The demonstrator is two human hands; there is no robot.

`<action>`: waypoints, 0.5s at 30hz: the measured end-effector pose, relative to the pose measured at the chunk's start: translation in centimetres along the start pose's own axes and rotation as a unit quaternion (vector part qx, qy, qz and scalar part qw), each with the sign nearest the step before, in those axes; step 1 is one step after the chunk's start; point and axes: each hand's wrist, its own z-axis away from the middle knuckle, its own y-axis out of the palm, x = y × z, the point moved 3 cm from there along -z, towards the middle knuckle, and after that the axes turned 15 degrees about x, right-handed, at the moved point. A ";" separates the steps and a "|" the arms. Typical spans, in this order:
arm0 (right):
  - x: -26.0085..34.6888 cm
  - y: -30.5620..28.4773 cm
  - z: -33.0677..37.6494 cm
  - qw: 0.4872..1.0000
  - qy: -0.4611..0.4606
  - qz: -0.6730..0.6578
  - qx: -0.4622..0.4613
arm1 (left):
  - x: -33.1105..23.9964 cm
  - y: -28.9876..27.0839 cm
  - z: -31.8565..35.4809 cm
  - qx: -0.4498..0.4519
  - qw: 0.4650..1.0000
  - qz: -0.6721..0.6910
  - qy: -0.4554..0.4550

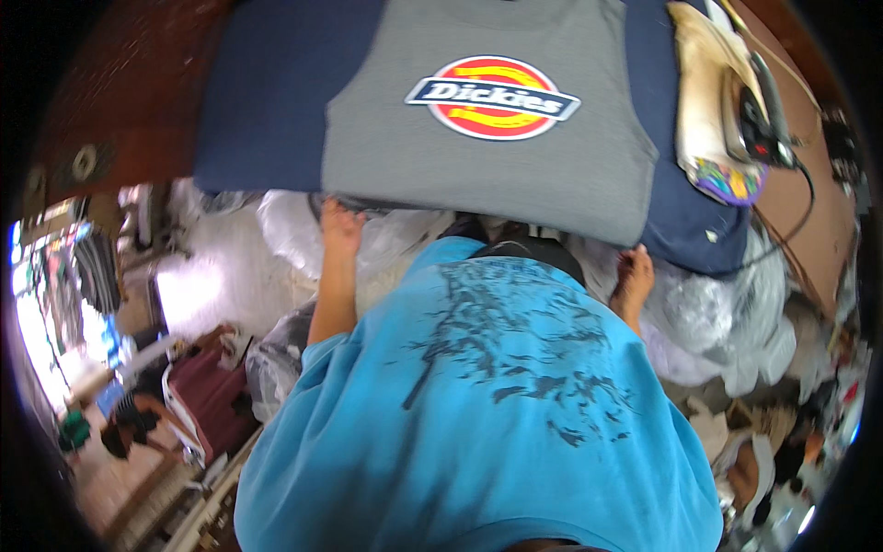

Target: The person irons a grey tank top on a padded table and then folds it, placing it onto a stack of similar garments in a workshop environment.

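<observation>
A grey sleeveless shirt lies spread on a table covered with navy cloth. Across its chest is a red, yellow and dark blue emblem with a banner. My left hand is closed on the left corner of the shirt's near edge. At the right corner of that same edge, my right hand has its fingers bent around the fabric. Both hands sit at the table's near side, and parts of the fingers are hidden or slightly blurred.
An iron with a black cord rests on a folded cream cloth at the table's right. Clear plastic bags hang or lie below the near edge. Hanging clothes and a person appear at far left.
</observation>
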 end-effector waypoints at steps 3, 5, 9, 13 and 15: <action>-0.3 -1.0 0.1 0.995 -0.023 -0.098 0.024 | -0.9 3.8 1.9 -0.156 0.976 -0.092 0.123; -0.5 -1.4 0.5 0.993 -0.013 -0.113 0.033 | -0.8 3.1 2.5 -0.186 0.939 -0.138 0.254; -0.1 -1.5 1.2 0.973 0.042 -0.222 0.042 | -0.3 4.1 3.9 -0.155 0.961 -0.023 0.227; 0.1 -0.5 2.3 0.970 0.095 -0.212 0.068 | -0.6 5.3 3.2 0.073 0.995 0.043 0.046; 1.0 0.8 3.2 0.977 0.098 -0.170 0.088 | -0.7 5.1 3.4 0.164 0.986 0.017 -0.016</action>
